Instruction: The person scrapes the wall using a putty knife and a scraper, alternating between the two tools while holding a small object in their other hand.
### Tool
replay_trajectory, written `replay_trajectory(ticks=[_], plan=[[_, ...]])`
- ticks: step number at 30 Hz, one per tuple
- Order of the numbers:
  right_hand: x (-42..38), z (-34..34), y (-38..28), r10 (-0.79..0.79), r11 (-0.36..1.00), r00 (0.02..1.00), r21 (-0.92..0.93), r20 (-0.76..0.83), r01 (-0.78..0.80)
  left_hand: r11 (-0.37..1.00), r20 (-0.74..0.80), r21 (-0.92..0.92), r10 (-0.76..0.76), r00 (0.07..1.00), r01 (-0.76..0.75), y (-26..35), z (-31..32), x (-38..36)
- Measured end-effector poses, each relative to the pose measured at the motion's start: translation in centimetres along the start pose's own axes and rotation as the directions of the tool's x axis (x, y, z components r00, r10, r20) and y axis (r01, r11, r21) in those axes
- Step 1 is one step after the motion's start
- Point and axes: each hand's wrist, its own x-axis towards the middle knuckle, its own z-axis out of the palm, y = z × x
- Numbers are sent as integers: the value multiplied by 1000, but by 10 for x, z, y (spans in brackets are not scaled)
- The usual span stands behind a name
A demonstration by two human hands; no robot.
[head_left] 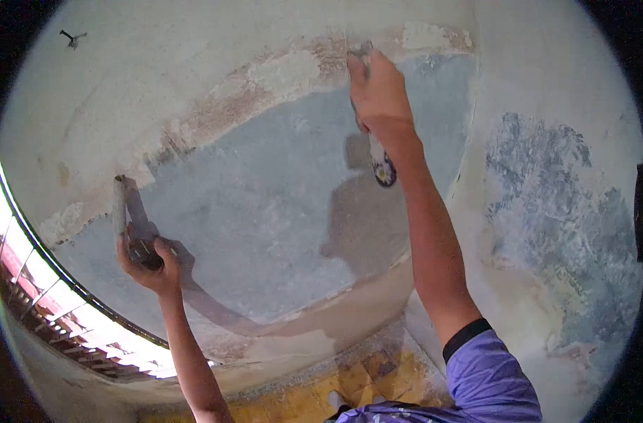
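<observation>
High on the wall, my right hand (381,92) is closed round the handle of a scraper-like tool (383,166). The handle's rounded lower end sticks out below the fist, and the tool's upper end is at the brownish strip along the top of the blue-grey patch (265,183). Lower on the left, my left hand (149,264) has its fingers wrapped round a dark rounded object (146,254). A pale, long piece (119,208) rises above those fingers; whether it is joined to the dark object is unclear.
A barred window opening (60,303) curves along the lower left. The right-hand wall (540,211) has blue, blotchy paint. Yellowish floor tiles (321,398) show at the bottom. A small dark hook (71,39) sticks out at the upper left.
</observation>
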Motion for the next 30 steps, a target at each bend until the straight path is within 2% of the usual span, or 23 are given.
replay_trajectory(ticks=[3, 4, 5, 6, 7, 8, 10, 12, 16, 19, 22, 25, 28, 30], plan=[[-14, -3, 7, 140, 985, 985, 91, 101, -149, 997, 21, 71, 30, 999, -32, 8, -2, 4], [-8, 0, 6, 113, 986, 992, 113, 61, -119, 993, 23, 110, 45, 999, -47, 10, -1, 7], [-2, 3, 6, 85, 987, 996, 132, 20, -87, 999, 2, 27, 28, 1000, -28, 5, 3, 6], [16, 12, 8, -6, 991, 998, 131, -69, 15, 999, -11, -54, 4, 1000, -4, -2, 6, 1], [19, 13, 7, -10, 986, 997, 166, -70, 22, 991, -15, -130, -21, 1000, 19, -5, 5, -1], [22, 14, 6, -14, 979, 997, 201, -72, 29, 998, -19, -55, 9, 1000, -10, -5, 4, 1], [3, -2, 2, 135, 934, 984, 318, 119, -166, 994, -1, 93, 60, 998, -60, 3, -1, 4], [-22, -6, 8, 184, 889, 967, 391, 176, -240, 999, -4, 39, 31, 1000, -31, -2, -1, 2], [5, -15, 3, 206, 857, 962, 441, 179, -265, 1000, 26, 3, 13, 1000, -13, 2, 0, 4], [6, -25, 7, 160, 775, 936, 547, 314, -316, 989, 11, 106, 108, 994, -108, 7, 0, 9], [-33, -26, 14, 239, 755, 874, 485, 423, -441, 991, 27, 108, 80, 996, -83, 5, -2, 8], [-18, -33, 9, 239, 771, 861, 451, 449, -449, 989, 34, 135, 50, 998, -55, 1, -3, 5], [-21, -35, 16, 215, 741, 841, 478, 497, -471, 999, -18, -22, 43, 999, -43, -1, 4, 4], [-34, -30, 20, 217, 741, 850, 486, 481, -464, 999, 0, 21, 39, 999, -39, 1, 2, 4]])
